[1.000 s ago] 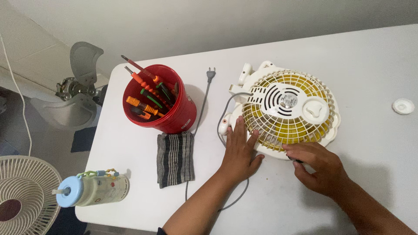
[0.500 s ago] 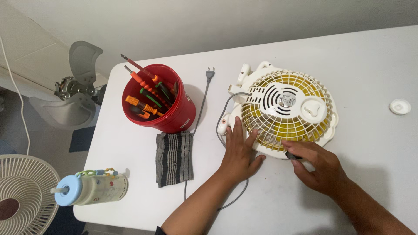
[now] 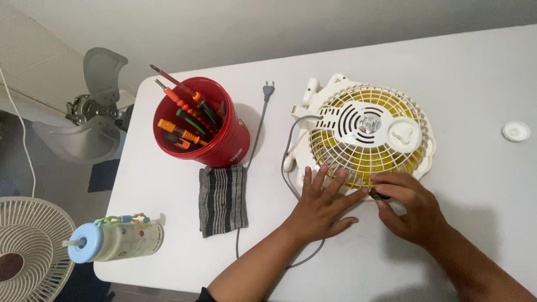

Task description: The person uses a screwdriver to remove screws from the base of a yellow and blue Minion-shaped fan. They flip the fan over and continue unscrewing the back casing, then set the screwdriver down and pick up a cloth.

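A small cream table fan [image 3: 366,134] with yellow blades lies flat, back side up, on the white table [image 3: 458,72]. My left hand [image 3: 321,201] rests flat with spread fingers against the fan's near rim. My right hand [image 3: 405,204] is closed around a small dark-tipped tool [image 3: 381,196] held at the fan's near edge; most of the tool is hidden in the hand. The fan's grey cord [image 3: 251,151] runs past the left hand to a plug [image 3: 268,88].
A red bucket [image 3: 210,126] of screwdrivers stands to the left, with a folded striped cloth [image 3: 222,198] in front of it. A pastel water bottle [image 3: 114,241] lies near the left corner. A small white cap [image 3: 515,131] sits far right. Other fan parts stand on the floor at left.
My right hand has shifted slightly left along the fan's near rim. The left hand has stayed pressed on the fan.
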